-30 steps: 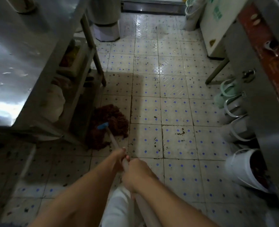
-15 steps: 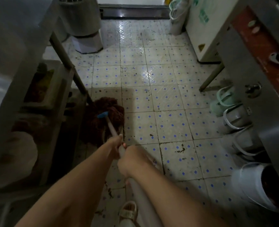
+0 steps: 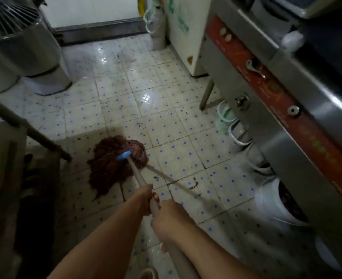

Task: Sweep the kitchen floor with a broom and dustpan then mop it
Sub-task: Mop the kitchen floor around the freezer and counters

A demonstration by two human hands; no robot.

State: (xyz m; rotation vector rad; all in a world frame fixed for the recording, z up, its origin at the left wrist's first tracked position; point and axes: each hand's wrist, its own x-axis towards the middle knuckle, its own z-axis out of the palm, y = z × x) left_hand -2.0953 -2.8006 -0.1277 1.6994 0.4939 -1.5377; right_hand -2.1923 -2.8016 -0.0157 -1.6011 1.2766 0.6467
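Looks like a commercial kitchen, back-of-house. Steel cooking range [image 3: 282, 109] w/ red control strip & knobs runs along the right, white buckets [image 3: 274, 200] tucked under it; steel prep-table leg [image 3: 25, 127] at left, big steel mixer w/ wire guard [image 3: 15, 37] beyond. Stained, wet tiled floor [image 3: 146, 93] w/ blue dots.

1. Head view, sole camera: worn at head height, facing forward and steeply down over both forearms onto the tiled floor [image 3: 166, 101].
2. Range: hands close below; far doorway threshold [image 3: 97, 29] at top.
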